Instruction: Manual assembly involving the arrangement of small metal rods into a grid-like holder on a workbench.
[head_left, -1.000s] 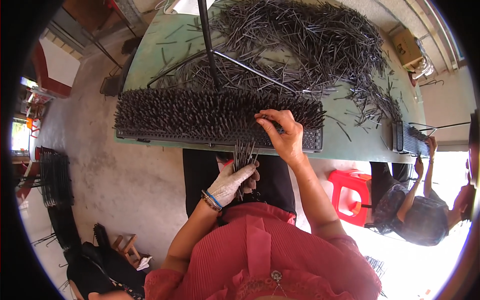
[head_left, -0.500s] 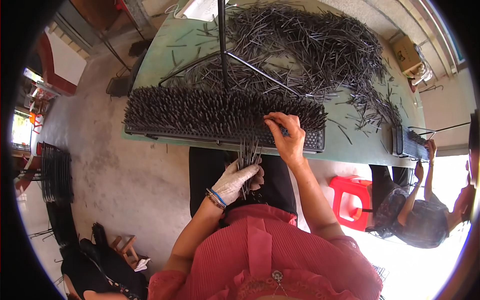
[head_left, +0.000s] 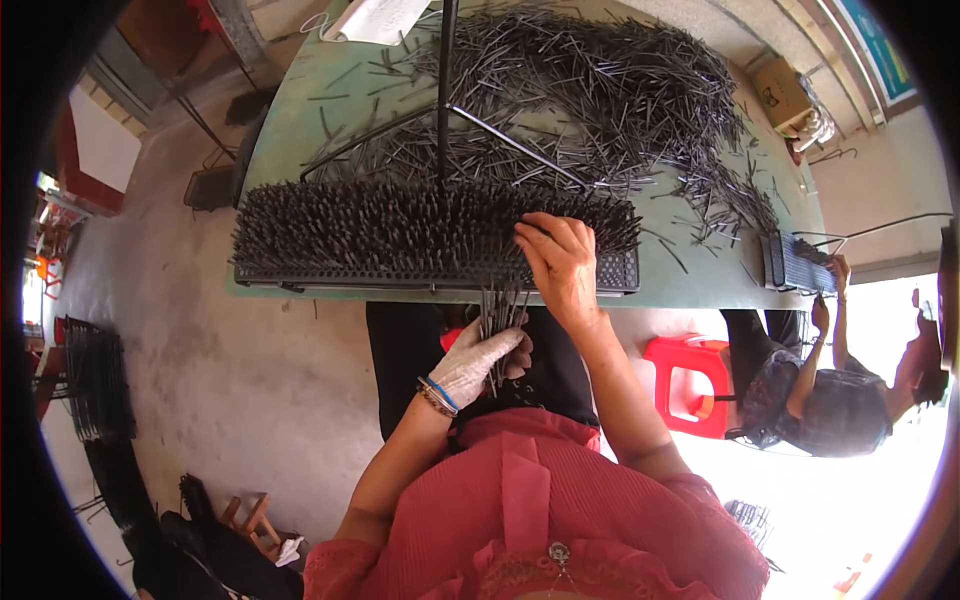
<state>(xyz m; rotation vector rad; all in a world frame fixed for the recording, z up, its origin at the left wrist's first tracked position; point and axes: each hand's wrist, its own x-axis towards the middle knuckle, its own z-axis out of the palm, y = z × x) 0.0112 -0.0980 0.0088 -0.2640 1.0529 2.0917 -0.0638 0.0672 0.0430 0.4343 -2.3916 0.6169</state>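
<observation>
A long black perforated rack [head_left: 330, 275] lies along the table's near edge, packed with dark thin rods [head_left: 350, 225] standing upright in its holes. My left hand [head_left: 472, 362], in a pale glove, is closed round a bundle of the same dark rods [head_left: 497, 310] just below the rack's front edge. Over the right part of the rack is my bare right hand [head_left: 562, 265], fingers pinched together among the rod tops. What sits between those fingertips is hidden. Bare holes show at the rack's right end, beside that hand.
Behind the rack, a big heap of loose rods [head_left: 640, 90] covers the green table [head_left: 275, 140]. A black metal frame [head_left: 444, 100] rises from the rack. To the right a co-worker's hands [head_left: 838, 270] handle a smaller rack [head_left: 785, 262]. A red stool [head_left: 690, 385] stands on the floor.
My right hand has stayed over the right part of the rack, its fingers now lower among the rods. My left hand keeps its bundle. The whole view has shifted slightly.
</observation>
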